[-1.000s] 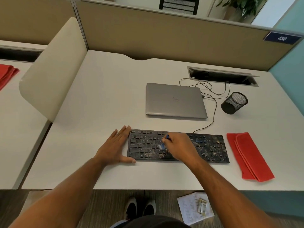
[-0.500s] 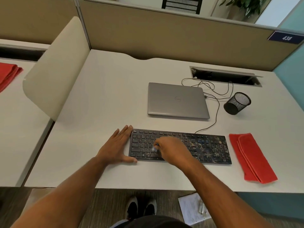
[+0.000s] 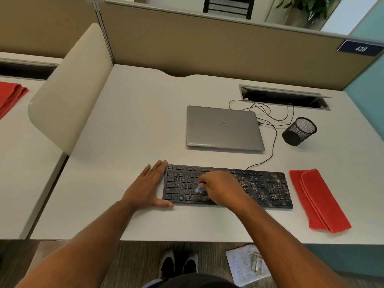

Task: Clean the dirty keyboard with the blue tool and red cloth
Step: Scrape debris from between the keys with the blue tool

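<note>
Left of the keyboard [image 3: 228,188], a second red cloth [image 3: 10,96] lay on the neighbouring desk, well apart. The left hand [image 3: 148,187] lay flat on the worktop [image 3: 135,121], fingers straight and fairly wide, its fingers against the keyboard's left end and the thumb by its near corner, placed as it was a second before; it looked to be bracing the board.

Over the keyboard's left-middle keys, the right hand [image 3: 221,189] gripped the blue tool [image 3: 200,188], whose pale, blurred tip met the keys. Over the last second that hand had drifted from the keyboard's middle toward its left end, so the brushing stroke was working leftward. The keys left of the hand showed little grit apart from a band along the space-bar row, while the right half was thickly speckled. In my judgement the brushing was well short of done, with the dirtiest part yet to be worked.

Behind the keyboard sat a closed laptop [image 3: 224,128], with cables [image 3: 272,142] running from it, and further right a mesh cup [image 3: 299,132] lay tipped. Just right of the keyboard the red cloth [image 3: 318,200] lay folded and untouched, so the wiping step had not begun
</note>
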Demonstrator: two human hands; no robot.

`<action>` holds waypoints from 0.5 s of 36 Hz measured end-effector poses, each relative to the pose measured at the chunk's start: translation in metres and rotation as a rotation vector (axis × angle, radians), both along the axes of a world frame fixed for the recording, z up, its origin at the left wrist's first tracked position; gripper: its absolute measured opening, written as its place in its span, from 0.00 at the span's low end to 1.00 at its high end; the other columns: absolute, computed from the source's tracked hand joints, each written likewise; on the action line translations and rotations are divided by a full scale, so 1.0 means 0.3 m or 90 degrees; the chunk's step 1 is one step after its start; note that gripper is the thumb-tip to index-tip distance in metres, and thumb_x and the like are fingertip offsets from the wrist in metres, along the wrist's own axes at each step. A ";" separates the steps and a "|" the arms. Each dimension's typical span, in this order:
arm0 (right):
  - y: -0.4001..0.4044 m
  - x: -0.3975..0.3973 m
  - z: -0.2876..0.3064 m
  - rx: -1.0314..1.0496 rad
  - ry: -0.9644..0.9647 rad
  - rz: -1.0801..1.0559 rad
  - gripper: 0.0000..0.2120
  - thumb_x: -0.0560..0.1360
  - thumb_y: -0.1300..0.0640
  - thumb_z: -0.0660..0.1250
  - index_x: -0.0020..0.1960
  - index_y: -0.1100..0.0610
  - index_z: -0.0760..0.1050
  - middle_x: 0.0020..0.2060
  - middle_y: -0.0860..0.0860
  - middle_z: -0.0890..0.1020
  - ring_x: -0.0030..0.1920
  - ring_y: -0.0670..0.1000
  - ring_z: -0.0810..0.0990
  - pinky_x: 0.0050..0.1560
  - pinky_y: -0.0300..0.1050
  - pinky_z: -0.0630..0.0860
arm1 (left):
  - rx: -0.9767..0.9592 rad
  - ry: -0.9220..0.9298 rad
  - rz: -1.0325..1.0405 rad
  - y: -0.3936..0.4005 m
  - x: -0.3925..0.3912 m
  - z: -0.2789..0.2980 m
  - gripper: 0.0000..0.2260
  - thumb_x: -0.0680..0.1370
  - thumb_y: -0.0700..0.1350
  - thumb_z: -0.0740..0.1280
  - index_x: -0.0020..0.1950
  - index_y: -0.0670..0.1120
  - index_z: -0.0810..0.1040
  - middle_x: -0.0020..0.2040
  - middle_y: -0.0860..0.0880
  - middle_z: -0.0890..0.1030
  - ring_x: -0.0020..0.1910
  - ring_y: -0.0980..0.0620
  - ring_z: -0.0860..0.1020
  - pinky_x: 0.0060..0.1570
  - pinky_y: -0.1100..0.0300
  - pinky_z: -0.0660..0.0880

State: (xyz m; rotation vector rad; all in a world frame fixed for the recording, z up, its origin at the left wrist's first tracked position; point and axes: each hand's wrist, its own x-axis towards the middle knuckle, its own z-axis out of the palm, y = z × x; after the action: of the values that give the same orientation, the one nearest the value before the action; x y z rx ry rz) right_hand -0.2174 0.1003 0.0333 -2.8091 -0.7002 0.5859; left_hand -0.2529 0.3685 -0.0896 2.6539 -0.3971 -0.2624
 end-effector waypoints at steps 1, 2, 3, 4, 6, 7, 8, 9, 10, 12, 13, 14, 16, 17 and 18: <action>-0.022 0.008 0.000 -0.020 -0.002 -0.005 0.08 0.82 0.49 0.64 0.51 0.51 0.80 0.46 0.46 0.84 0.44 0.47 0.80 0.47 0.46 0.77 | -0.001 0.001 0.000 -0.001 0.000 0.001 0.64 0.65 0.82 0.65 0.84 0.50 0.35 0.85 0.53 0.41 0.81 0.60 0.35 0.82 0.52 0.38; -0.042 0.018 0.003 -0.041 -0.003 -0.011 0.07 0.81 0.50 0.65 0.51 0.52 0.80 0.45 0.47 0.84 0.43 0.47 0.80 0.48 0.46 0.77 | -0.002 0.003 0.000 -0.002 0.000 0.001 0.64 0.65 0.82 0.65 0.84 0.50 0.35 0.84 0.53 0.41 0.81 0.60 0.35 0.82 0.52 0.39; -0.059 0.029 0.009 -0.062 -0.006 -0.017 0.07 0.81 0.51 0.66 0.50 0.52 0.80 0.45 0.48 0.84 0.43 0.48 0.80 0.48 0.47 0.78 | -0.001 0.004 0.000 -0.002 0.000 0.001 0.64 0.65 0.82 0.65 0.84 0.50 0.35 0.84 0.53 0.41 0.81 0.60 0.35 0.82 0.51 0.39; -0.071 0.039 0.015 -0.078 -0.010 -0.023 0.07 0.81 0.52 0.66 0.50 0.53 0.81 0.45 0.49 0.85 0.43 0.49 0.80 0.48 0.47 0.78 | 0.000 0.004 0.000 -0.003 0.000 0.000 0.64 0.65 0.82 0.65 0.84 0.50 0.34 0.84 0.53 0.40 0.81 0.60 0.35 0.82 0.51 0.39; -0.081 0.053 0.028 -0.064 -0.007 -0.047 0.09 0.81 0.51 0.64 0.51 0.52 0.82 0.45 0.49 0.85 0.42 0.49 0.80 0.47 0.47 0.77 | 0.003 0.003 -0.003 -0.001 0.001 -0.002 0.64 0.66 0.82 0.65 0.84 0.50 0.34 0.84 0.54 0.40 0.81 0.60 0.35 0.82 0.51 0.39; -0.078 0.055 0.033 -0.025 0.007 -0.069 0.09 0.81 0.51 0.64 0.51 0.52 0.82 0.45 0.48 0.85 0.41 0.47 0.80 0.45 0.45 0.76 | 0.003 0.001 -0.003 0.000 0.002 -0.004 0.64 0.66 0.82 0.65 0.84 0.50 0.34 0.84 0.54 0.40 0.81 0.60 0.35 0.82 0.52 0.39; -0.069 0.053 0.035 0.027 0.026 -0.092 0.09 0.81 0.50 0.64 0.52 0.50 0.83 0.45 0.46 0.85 0.39 0.44 0.78 0.42 0.43 0.74 | 0.002 0.000 -0.003 0.001 0.001 -0.005 0.64 0.66 0.82 0.65 0.84 0.50 0.34 0.84 0.54 0.40 0.81 0.60 0.35 0.82 0.52 0.39; -0.057 0.048 0.038 0.080 0.043 -0.111 0.09 0.81 0.50 0.65 0.53 0.49 0.84 0.45 0.45 0.85 0.38 0.42 0.77 0.40 0.42 0.73 | 0.000 0.001 -0.002 0.001 0.001 -0.005 0.64 0.66 0.82 0.65 0.84 0.50 0.34 0.84 0.54 0.41 0.81 0.60 0.35 0.82 0.52 0.39; -0.042 0.041 0.038 0.122 0.057 -0.120 0.09 0.81 0.50 0.66 0.54 0.49 0.84 0.45 0.44 0.84 0.38 0.42 0.77 0.40 0.41 0.73 | 0.000 0.002 -0.001 -0.001 0.002 -0.005 0.64 0.66 0.82 0.66 0.84 0.50 0.34 0.84 0.54 0.41 0.81 0.60 0.35 0.82 0.52 0.39; -0.011 0.025 0.033 0.168 0.079 -0.116 0.09 0.80 0.49 0.66 0.56 0.48 0.83 0.47 0.44 0.85 0.40 0.42 0.78 0.43 0.42 0.75 | 0.003 0.005 0.000 -0.003 0.002 -0.003 0.64 0.65 0.82 0.65 0.84 0.50 0.34 0.84 0.54 0.40 0.81 0.60 0.35 0.82 0.53 0.38; 0.002 0.016 0.025 0.172 0.089 -0.108 0.09 0.80 0.49 0.66 0.57 0.48 0.83 0.48 0.44 0.85 0.40 0.41 0.78 0.43 0.41 0.74 | 0.004 0.007 0.000 -0.004 0.001 -0.002 0.64 0.65 0.82 0.65 0.83 0.51 0.34 0.84 0.54 0.39 0.81 0.60 0.35 0.81 0.54 0.37; 0.011 0.008 0.016 0.163 0.094 -0.099 0.09 0.81 0.49 0.66 0.57 0.48 0.83 0.49 0.45 0.85 0.40 0.40 0.76 0.42 0.40 0.72 | 0.003 0.009 0.001 -0.004 0.001 -0.001 0.64 0.65 0.82 0.65 0.83 0.51 0.34 0.84 0.54 0.39 0.81 0.60 0.35 0.81 0.54 0.36; 0.012 0.001 0.001 0.127 0.083 -0.095 0.10 0.82 0.49 0.65 0.58 0.48 0.82 0.51 0.45 0.84 0.41 0.41 0.76 0.44 0.41 0.72 | 0.000 0.012 0.001 -0.003 0.001 0.002 0.63 0.65 0.82 0.65 0.83 0.51 0.34 0.84 0.55 0.39 0.81 0.61 0.34 0.81 0.55 0.36; 0.004 0.002 0.000 0.105 0.071 -0.102 0.10 0.82 0.49 0.64 0.58 0.49 0.82 0.51 0.46 0.84 0.43 0.42 0.77 0.46 0.42 0.74 | -0.002 0.011 0.000 -0.003 0.001 0.003 0.63 0.65 0.82 0.65 0.83 0.51 0.34 0.84 0.55 0.39 0.81 0.61 0.34 0.81 0.54 0.36; -0.008 0.007 0.002 0.079 0.060 -0.108 0.10 0.82 0.49 0.64 0.57 0.50 0.81 0.50 0.47 0.84 0.44 0.45 0.79 0.48 0.44 0.75 | -0.003 0.009 -0.001 -0.003 0.000 0.002 0.63 0.65 0.82 0.65 0.83 0.51 0.34 0.84 0.55 0.39 0.81 0.60 0.35 0.82 0.53 0.37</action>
State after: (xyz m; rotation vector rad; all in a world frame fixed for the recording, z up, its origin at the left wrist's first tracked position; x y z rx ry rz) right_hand -0.2153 0.0979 0.0339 -2.6726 -0.4587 0.6171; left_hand -0.2528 0.3678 -0.0889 2.6462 -0.3940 -0.2794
